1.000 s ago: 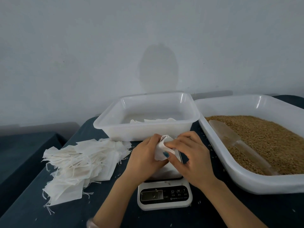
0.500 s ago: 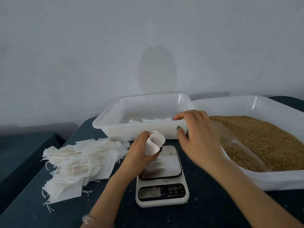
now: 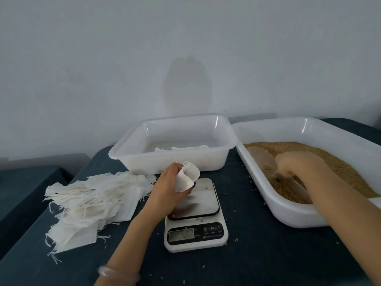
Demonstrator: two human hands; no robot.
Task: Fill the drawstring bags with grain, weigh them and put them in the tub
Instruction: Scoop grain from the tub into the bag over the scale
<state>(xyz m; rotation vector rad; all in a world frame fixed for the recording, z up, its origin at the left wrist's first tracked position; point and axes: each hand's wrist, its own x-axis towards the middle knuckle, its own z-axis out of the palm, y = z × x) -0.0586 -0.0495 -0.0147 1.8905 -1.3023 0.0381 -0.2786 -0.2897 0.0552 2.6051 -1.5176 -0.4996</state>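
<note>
Pretty dim, flat, bluish light overall, with nothing blown out. A soft oval shadow (image 3: 187, 85) sits on the pale grey wall (image 3: 82, 58), so the light seems to come from behind the camera. There are thin glare streaks on the translucent white plastic tub (image 3: 216, 120) and the big white plastic grain tray (image 3: 305, 125). The right hand (image 3: 296, 168) is one smeared blur (can't make out its grip), while the left hand (image 3: 171, 186) and its small white cloth drawstring bag (image 3: 186, 179) look fairly sharp. The digits on the white digital kitchen scale (image 3: 195, 243) are mush. The dark blue table (image 3: 268, 254) bows toward the corners.
</note>
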